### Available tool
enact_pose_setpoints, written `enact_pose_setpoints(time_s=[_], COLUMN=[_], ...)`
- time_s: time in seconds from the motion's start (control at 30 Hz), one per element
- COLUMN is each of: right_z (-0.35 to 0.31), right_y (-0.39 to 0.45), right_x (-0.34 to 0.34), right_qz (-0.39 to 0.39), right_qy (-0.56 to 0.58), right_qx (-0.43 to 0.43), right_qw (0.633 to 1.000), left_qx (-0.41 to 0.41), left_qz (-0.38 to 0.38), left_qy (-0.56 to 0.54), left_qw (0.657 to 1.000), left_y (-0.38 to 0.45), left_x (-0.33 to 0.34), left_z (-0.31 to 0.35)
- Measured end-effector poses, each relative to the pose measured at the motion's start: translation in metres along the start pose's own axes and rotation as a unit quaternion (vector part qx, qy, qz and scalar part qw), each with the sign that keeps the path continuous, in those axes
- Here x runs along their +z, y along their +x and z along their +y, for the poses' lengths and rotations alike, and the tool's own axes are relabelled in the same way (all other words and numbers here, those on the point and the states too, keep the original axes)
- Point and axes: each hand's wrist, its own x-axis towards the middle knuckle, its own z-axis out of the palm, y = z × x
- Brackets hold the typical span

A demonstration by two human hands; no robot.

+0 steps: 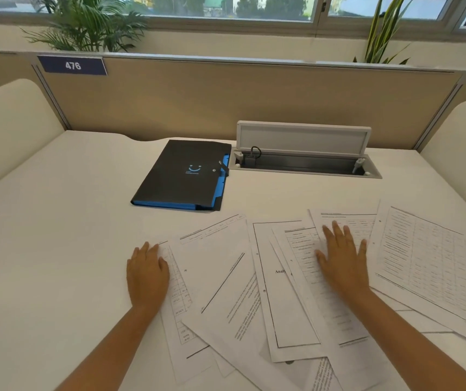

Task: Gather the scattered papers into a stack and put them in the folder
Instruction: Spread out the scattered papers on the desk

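Far left: blue sign [72,65] reading "476" fixed to the beige partition [254,100]; a leafy palm plant [90,24] stands behind the partition, in front of the window [226,7].

White desk [57,207]. Left of centre, towards the far side: black folder [184,174] lying flat and closed, blue pocket edges showing along its near and right sides, small blue smile mark on the cover. It lies apart from the papers, just beyond their far edge.

Near left of centre: left hand [147,270] palm down, fingers straight and close together, resting at the left edge of the leftmost sheet; fingertips partly on the paper, heel of the hand on the desk. Nothing gripped.

Centre to right, near side: scattered papers [226,277] spread in an overlapping fan, unstacked, at differing angles. Several carry tables, one a framed page with a bold heading cut off by a sheet over it. Punch holes visible on some margins.

Right of centre: right hand [342,261] flat on the overlapping sheets, fingers straight and spread moderately wide, pressing down, nothing pinched.

Far right of the folder: cable tray [305,165] set into the desk, its lid [302,138] tilted up and open.

Rightmost: table sheet [423,261], largest visible page, lying on top of other sheets, just beside the right hand. Behind the partition at far right, a tall spear-leaved plant [384,32].
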Motion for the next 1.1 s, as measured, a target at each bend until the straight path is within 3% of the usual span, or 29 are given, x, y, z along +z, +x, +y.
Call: enact_pose_setpoints(time_s=[0.1, 0.2, 0.37, 0.53, 0.67, 0.97, 1.1], right_z=[-0.040, -0.060, -0.060, -0.051, -0.038, -0.021, -0.023], right_y=[-0.025, -0.043, -0.046, -0.040, -0.030, -0.020, -0.021], right_x=[0.003, 0.015, 0.024, 0.024, 0.024, 0.027, 0.026], right_qz=[0.002, -0.066, -0.094, -0.090, -0.081, -0.061, -0.063], right_qy=[0.049, 0.054, 0.103, 0.112, 0.119, 0.131, 0.129], right_qx=[-0.105, -0.145, -0.128, -0.131, -0.125, -0.101, -0.095], right_qw=[0.993, 0.986, 0.982, 0.981, 0.982, 0.984, 0.985], left_qx=[-0.023, -0.025, -0.078, -0.040, -0.044, -0.019, -0.003], left_qz=[0.002, -0.008, -0.043, -0.123, -0.144, -0.131, -0.063], left_qy=[0.014, -0.001, -0.084, 0.047, 0.059, 0.063, 0.027], left_qw=[1.000, 1.000, 0.993, 0.990, 0.987, 0.989, 0.998], left_y=[-0.002, 0.003, 0.017, 0.013, 0.012, 0.014, 0.009], left_x=[0.001, 0.003, 0.004, 0.013, 0.015, 0.019, 0.019], left_z=[0.011, 0.027, 0.054, 0.046, 0.038, 0.037, 0.034])
